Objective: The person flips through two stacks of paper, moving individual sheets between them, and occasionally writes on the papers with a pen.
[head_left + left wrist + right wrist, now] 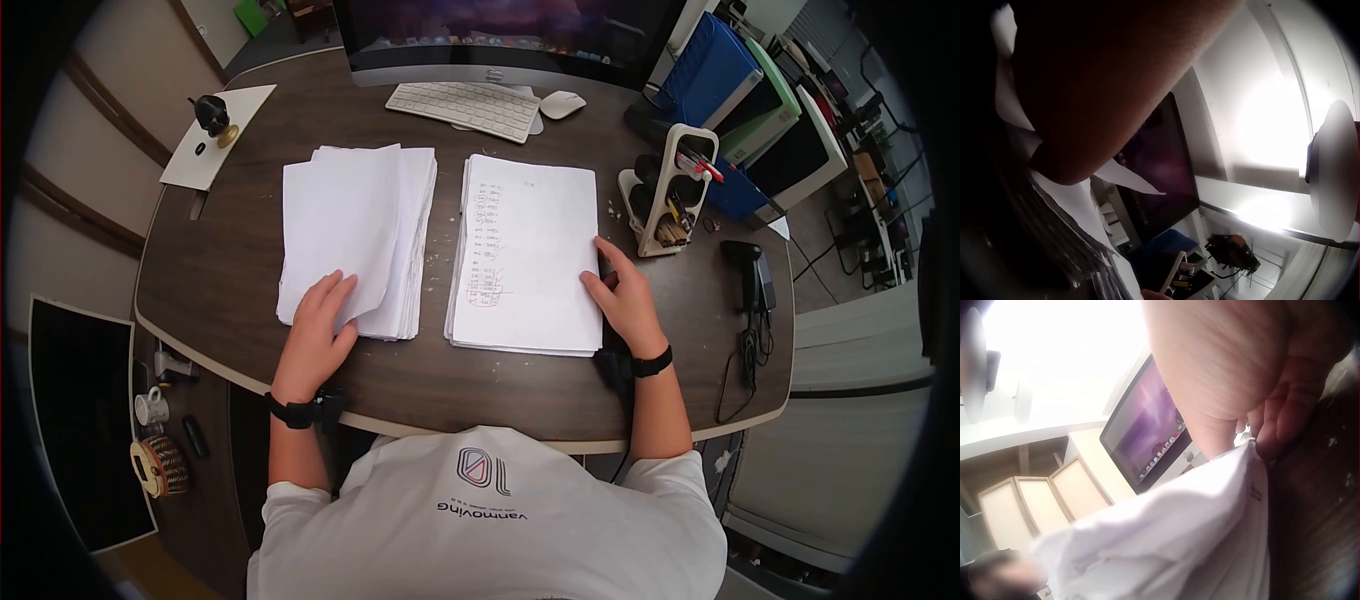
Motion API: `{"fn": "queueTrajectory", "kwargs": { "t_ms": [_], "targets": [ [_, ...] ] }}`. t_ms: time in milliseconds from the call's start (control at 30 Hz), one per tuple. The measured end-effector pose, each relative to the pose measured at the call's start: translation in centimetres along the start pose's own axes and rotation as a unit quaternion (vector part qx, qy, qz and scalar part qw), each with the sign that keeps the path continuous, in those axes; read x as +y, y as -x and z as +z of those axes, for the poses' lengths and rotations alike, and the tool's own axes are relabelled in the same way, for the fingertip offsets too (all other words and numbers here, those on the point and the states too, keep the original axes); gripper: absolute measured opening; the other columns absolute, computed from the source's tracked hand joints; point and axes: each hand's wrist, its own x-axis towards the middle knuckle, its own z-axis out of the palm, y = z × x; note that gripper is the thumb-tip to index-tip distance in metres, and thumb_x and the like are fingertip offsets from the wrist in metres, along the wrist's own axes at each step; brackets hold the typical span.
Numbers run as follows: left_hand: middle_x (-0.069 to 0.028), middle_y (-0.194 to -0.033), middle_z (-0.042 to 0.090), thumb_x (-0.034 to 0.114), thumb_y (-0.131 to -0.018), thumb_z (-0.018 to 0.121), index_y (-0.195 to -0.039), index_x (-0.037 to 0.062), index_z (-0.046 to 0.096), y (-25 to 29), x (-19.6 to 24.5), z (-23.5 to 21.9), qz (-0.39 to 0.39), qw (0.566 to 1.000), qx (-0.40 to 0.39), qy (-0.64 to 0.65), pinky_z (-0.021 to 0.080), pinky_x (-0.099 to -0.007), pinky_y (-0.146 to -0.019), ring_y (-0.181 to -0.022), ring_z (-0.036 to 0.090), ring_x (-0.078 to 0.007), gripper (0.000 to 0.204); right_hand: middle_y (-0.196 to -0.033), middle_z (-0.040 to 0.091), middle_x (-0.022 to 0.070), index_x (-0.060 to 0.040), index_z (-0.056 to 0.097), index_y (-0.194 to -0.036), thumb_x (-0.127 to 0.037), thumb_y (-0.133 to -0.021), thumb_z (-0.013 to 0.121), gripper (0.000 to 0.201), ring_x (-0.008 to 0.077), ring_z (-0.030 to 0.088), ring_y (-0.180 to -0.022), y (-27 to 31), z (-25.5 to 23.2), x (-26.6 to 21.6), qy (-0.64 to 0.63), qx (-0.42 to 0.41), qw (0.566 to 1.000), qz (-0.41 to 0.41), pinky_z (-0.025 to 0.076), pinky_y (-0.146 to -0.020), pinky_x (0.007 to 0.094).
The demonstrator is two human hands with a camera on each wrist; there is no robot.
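Note:
The left hand (315, 335) lies over the lower part of the left paper stack (408, 300), its fingers on a white top sheet (345, 215) and its thumb by the lower edge. That sheet bows upward along its right side; in the left wrist view a curved sheet (1129, 178) stands above layered paper edges. At the right edge of the other stack (545, 250), which bears handwritten figures, the right hand (632, 305) holds on with its thumb on top and fingers along the side. Curled fingers (1294, 406) meet the paper edge (1210, 506) in the right wrist view.
Behind the stacks are a keyboard (465, 108), a mouse (562, 105) and a monitor (500, 45). A pen holder (655, 205), binders (715, 75) and a corded black device (748, 280) stand or lie at the right. A white board (240, 115) with small objects is back left.

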Motion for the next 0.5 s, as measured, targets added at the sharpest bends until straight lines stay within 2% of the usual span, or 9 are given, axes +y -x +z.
{"fn": "queueTrajectory", "kwargs": {
  "t_ms": [100, 233, 300, 333, 400, 433, 467, 500],
  "targets": [
    [-0.0221, -0.153, 0.056, 0.002, -0.089, 0.067, -0.148, 0.0061, 0.061, 0.0, -0.2, 0.7, 0.017, 0.999, 0.022, -0.033, 0.043, -0.0483, -0.118, -0.139, 0.054, -0.0407, 0.059, -0.101, 0.073, 0.0171, -0.0023, 0.062, -0.147, -0.019, -0.092, 0.082, 0.061, 0.0188, 0.062, -0.067, 0.0, 0.0, 0.1, -0.002, 0.002, 1.000, -0.005, 0.053, -0.065, 0.0343],
    [-0.0214, -0.155, 0.056, -0.001, -0.090, 0.065, -0.150, 0.0073, 0.060, -0.3, -0.3, 0.7, 0.022, 0.998, 0.035, -0.043, 0.043, -0.0483, -0.117, -0.139, 0.055, -0.0406, 0.061, -0.100, 0.073, 0.0169, -0.0025, 0.062, -0.147, -0.019, -0.092, 0.082, 0.061, 0.0189, 0.063, -0.067, 0.0, 0.0, 0.0, -0.004, 0.007, 1.000, -0.010, 0.053, -0.065, 0.0346],
    [-0.0205, -0.158, 0.055, -0.007, -0.086, 0.060, -0.152, 0.0076, 0.059, -0.7, 0.2, 0.9, 0.013, 0.992, 0.125, 0.001, 0.041, -0.0474, -0.119, -0.141, 0.053, -0.0415, 0.068, -0.098, 0.073, 0.0164, -0.0026, 0.062, -0.147, -0.020, -0.092, 0.082, 0.061, 0.0191, 0.063, -0.067, 0.0, 0.0, -0.1, 0.000, 0.005, 1.000, -0.011, 0.053, -0.065, 0.0347],
    [-0.0205, -0.158, 0.055, -0.007, -0.086, 0.060, -0.152, 0.0076, 0.059, -1.1, 1.2, 0.8, 0.015, 0.992, 0.126, 0.000, 0.041, -0.0474, -0.119, -0.141, 0.053, -0.0415, 0.068, -0.098, 0.073, 0.0164, -0.0026, 0.062, -0.147, -0.020, -0.092, 0.082, 0.061, 0.0191, 0.063, -0.067, 0.0, 0.0, -0.1, 0.000, 0.007, 1.000, -0.011, 0.053, -0.065, 0.0347],
    [-0.0192, -0.161, 0.053, -0.010, -0.081, 0.055, -0.154, 0.0074, 0.059, -1.7, 4.6, 0.8, 0.090, 0.981, 0.173, -0.010, 0.039, -0.0466, -0.121, -0.144, 0.051, -0.0421, 0.075, -0.096, 0.073, 0.0158, -0.0023, 0.062, -0.146, -0.020, -0.092, 0.082, 0.061, 0.0192, 0.063, -0.066, 0.0, -0.1, -0.1, 0.008, 0.001, 1.000, -0.007, 0.053, -0.065, 0.0347],
    [-0.0178, -0.162, 0.052, -0.010, -0.076, 0.053, -0.154, 0.0076, 0.058, -1.9, 6.2, 1.3, 0.115, 0.980, 0.160, -0.025, 0.035, -0.0499, -0.124, -0.149, 0.048, -0.0416, 0.080, -0.096, 0.073, 0.0158, -0.0023, 0.062, -0.146, -0.020, -0.092, 0.082, 0.061, 0.0192, 0.063, -0.066, 0.0, -0.1, -0.2, 0.008, 0.000, 1.000, -0.008, 0.053, -0.065, 0.0347],
    [-0.0156, -0.164, 0.051, -0.006, -0.078, 0.056, -0.155, 0.0112, 0.058, -2.0, 8.1, 1.7, 0.139, 0.982, 0.124, -0.035, 0.032, -0.0546, -0.125, -0.152, 0.044, -0.0404, 0.080, -0.095, 0.072, 0.0158, -0.0029, 0.062, -0.147, -0.020, -0.092, 0.082, 0.061, 0.0193, 0.063, -0.066, 0.0, -0.2, -0.3, 0.009, -0.003, 1.000, -0.003, 0.053, -0.065, 0.0348],
    [-0.0177, -0.164, 0.050, -0.007, -0.075, 0.054, -0.155, 0.0084, 0.057, -2.3, 9.8, 2.3, 0.166, 0.981, 0.085, -0.060, 0.030, -0.0560, -0.127, -0.154, 0.042, -0.0419, 0.082, -0.094, 0.072, 0.0158, -0.0034, 0.062, -0.147, -0.020, -0.092, 0.081, 0.061, 0.0194, 0.064, -0.066, 0.0, -0.2, -0.4, 0.010, -0.006, 1.000, 0.002, 0.053, -0.065, 0.0348]
  ]
}}
